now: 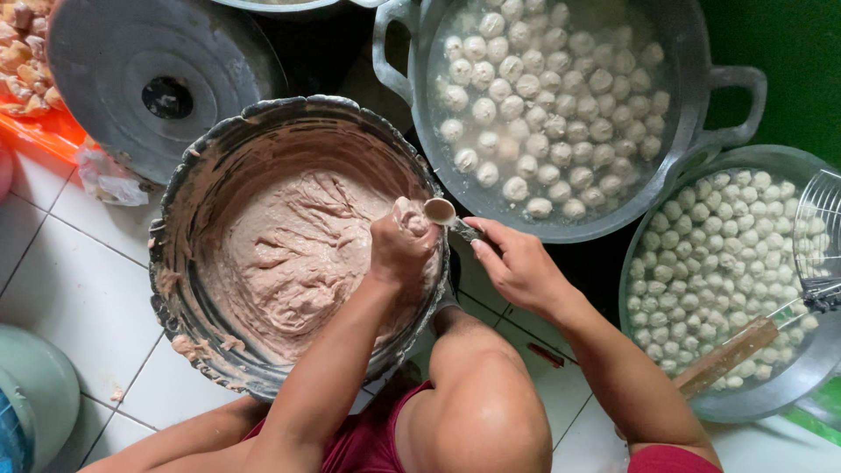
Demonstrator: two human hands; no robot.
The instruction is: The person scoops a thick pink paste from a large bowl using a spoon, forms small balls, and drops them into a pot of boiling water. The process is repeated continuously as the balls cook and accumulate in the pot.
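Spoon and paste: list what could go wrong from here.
1. The lump squeezed out of the left hand sits between the paste bowl and the water pot; it might slip off the spoon onto the floor tiles.
2. The right hand holds the spoon by the pot rim; a drop from there may splash.

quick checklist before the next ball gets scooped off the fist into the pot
1. Left hand squeezing paste into a ball at the top of the fist: ok.
2. Spoon in the right hand, bowl right beside the ball: ok.
3. Spoon bowl free of old paste: cannot tell.
4. Paste left in the mixing bowl: ok, plenty.
5. Room in the water pot: not ok, surface crowded with floating balls.
6. Basin of finished balls with skimmer within reach: ok.
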